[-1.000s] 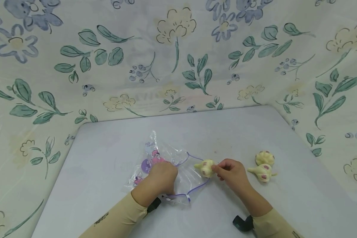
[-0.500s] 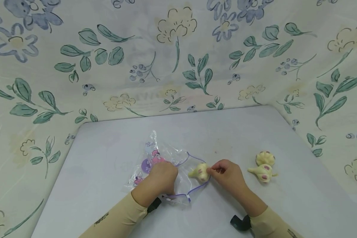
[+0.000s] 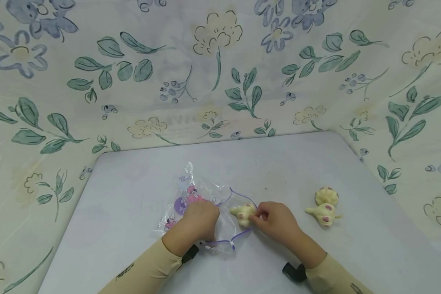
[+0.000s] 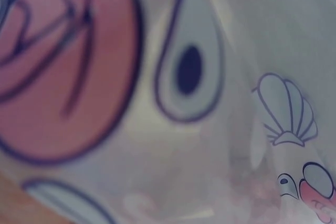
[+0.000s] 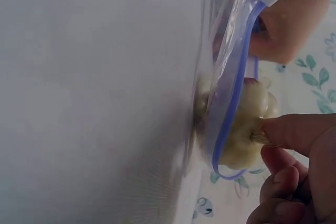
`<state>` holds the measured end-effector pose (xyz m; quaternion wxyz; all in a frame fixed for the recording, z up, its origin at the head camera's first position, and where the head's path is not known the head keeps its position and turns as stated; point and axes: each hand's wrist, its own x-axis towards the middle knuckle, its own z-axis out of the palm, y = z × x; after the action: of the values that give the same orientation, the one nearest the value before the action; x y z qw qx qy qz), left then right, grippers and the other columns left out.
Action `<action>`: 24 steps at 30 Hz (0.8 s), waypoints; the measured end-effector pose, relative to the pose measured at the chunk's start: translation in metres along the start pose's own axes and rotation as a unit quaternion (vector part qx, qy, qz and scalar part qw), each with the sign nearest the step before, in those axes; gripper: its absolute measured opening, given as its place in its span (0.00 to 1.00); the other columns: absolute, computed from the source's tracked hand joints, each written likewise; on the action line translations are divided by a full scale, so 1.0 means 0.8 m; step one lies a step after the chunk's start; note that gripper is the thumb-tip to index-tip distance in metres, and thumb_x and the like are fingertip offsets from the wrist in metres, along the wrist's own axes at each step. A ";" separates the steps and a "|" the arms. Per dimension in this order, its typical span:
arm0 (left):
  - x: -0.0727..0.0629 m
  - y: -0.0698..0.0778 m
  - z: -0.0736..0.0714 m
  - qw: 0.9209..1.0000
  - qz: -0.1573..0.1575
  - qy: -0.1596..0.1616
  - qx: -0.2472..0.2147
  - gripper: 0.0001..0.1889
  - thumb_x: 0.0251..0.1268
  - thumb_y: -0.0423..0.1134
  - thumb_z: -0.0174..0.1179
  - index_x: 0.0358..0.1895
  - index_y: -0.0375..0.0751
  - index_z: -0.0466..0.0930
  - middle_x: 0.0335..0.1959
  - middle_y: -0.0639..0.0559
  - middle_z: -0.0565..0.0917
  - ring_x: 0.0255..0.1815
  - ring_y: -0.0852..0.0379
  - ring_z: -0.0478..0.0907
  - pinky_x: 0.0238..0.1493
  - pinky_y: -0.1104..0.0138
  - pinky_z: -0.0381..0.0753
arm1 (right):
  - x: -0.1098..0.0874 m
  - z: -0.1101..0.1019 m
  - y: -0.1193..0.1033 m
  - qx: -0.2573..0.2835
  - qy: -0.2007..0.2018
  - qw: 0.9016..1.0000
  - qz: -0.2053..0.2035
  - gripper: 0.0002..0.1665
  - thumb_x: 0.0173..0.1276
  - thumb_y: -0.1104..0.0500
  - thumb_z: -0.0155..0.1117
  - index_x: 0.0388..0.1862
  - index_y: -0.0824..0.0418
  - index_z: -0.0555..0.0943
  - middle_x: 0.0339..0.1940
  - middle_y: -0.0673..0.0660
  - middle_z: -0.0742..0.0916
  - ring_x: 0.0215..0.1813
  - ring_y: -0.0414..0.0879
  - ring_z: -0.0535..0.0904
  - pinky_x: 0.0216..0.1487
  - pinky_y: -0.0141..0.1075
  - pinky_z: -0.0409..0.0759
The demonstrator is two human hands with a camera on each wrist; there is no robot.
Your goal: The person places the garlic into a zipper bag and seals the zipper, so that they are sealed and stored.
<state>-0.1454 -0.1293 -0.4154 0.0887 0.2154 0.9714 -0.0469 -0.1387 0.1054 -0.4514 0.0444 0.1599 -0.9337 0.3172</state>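
A garlic bulb [image 3: 243,215], pale with purplish patches, is pinched by its root tuft between the thumb and forefinger of my right hand [image 3: 277,222]. The bulb sits within the mouth of a clear slider zip bag [image 3: 181,205], stalk end pointing into the bag. In the right wrist view the blue-purple zip strip [image 5: 234,95] loops around the bulb [image 5: 242,142]. My left hand [image 3: 198,220] grips the bag near its mouth, its fingers curled and partly hidden. The left wrist view shows the bag's printed plastic [image 4: 189,156] close up.
Two more garlic bulbs touch each other on the right of the white table [image 3: 279,163]: a rear bulb [image 3: 326,196] and a front bulb [image 3: 324,214]. The white slider [image 3: 232,245] is on the bag's near side. A floral cloth [image 3: 220,102] hangs behind.
My right hand has moved left and slightly nearer, carrying the garlic bulb from the edge of the bag's mouth to inside it. The left hand and the bag have stayed put.
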 end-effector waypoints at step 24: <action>0.001 -0.002 0.006 1.000 0.005 0.017 0.009 0.24 0.25 0.52 0.84 0.20 0.43 0.80 0.19 0.53 0.77 0.24 0.55 0.74 0.26 0.58 0.80 | 0.032 0.013 -0.019 -0.106 0.018 0.994 -0.027 0.12 0.63 0.49 0.73 0.24 0.48 0.80 0.16 0.42 0.72 0.19 0.37 0.64 0.20 0.32 0.61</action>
<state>-0.1463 -0.1309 -0.4200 0.0708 0.2216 0.9712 -0.0516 -0.1574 0.0811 -0.4459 0.0862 0.1743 -0.9564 0.2178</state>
